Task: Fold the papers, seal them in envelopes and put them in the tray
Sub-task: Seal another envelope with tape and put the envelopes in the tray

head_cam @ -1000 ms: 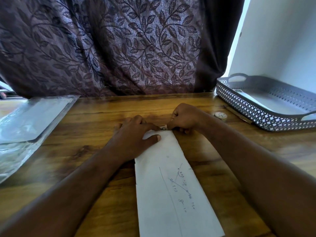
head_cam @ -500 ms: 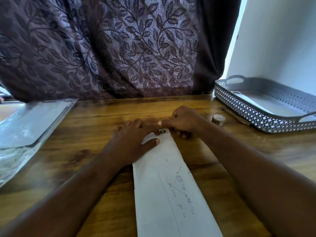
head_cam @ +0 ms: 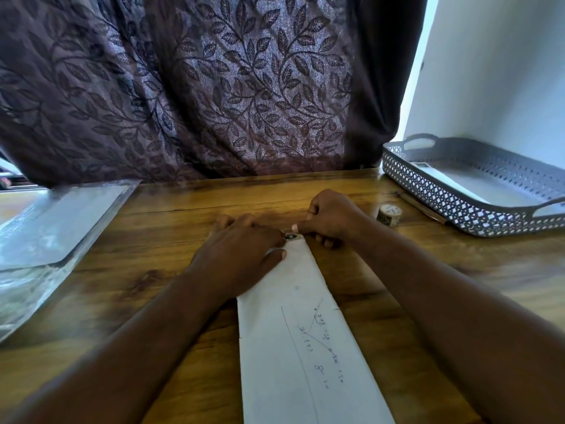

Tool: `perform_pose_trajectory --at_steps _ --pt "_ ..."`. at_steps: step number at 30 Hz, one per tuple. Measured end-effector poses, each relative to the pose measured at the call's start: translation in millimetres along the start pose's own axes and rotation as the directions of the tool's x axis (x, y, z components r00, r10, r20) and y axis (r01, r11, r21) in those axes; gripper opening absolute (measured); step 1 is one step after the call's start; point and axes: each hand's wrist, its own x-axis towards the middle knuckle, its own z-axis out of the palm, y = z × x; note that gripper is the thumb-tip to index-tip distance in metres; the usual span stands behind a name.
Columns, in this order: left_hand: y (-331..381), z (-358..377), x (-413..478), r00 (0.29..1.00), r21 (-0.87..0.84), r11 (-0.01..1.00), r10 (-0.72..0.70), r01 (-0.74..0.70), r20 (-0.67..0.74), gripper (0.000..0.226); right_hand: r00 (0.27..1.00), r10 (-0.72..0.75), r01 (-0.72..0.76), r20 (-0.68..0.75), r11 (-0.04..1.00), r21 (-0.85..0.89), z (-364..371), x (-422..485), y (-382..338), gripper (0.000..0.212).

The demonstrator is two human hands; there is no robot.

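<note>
Envelope (head_cam: 305, 347), white w/ pen scribbles, lay lengthwise on table (head_cam: 153, 286), centre, near end toward me. Patterned tape piece (head_cam: 290, 236) sat at its far end. I saw the left hand (head_cam: 241, 255) spread flat, pressing the far-left corner. Right hand (head_cam: 331, 217): fingers curled, thumb pinning the tape piece. Tape roll (head_cam: 388, 214) and pen (head_cam: 422, 206) lay beside the grey tray (head_cam: 458, 206), far right. Plastic sleeve (head_cam: 61, 221) at left.

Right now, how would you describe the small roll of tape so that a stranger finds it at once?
Start at the grey lattice tray on the right of the wooden table. Just left of its front wall, beside a thin pen, sits the roll of tape. It is the only small round thing there.
</note>
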Motion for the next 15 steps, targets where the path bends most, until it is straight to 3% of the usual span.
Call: perform_pose_trajectory --at_steps 5,11,15 --pt "1 -2 0 1.000 0.010 1.000 0.006 -0.006 0.015 0.035 0.997 -0.049 0.048 0.067 0.999 0.015 -3 -2 0 0.038" --pt "1 -1 -1 1.000 0.008 1.000 0.022 -0.022 0.004 0.037 0.983 -0.014 -0.002 0.182 0.996 0.087 -13 -1 1 0.023" --pt "2 1 -3 0.999 0.009 0.999 0.037 -0.037 0.010 0.040 0.988 0.013 -0.032 0.153 0.991 0.127 -12 -3 4 0.012"
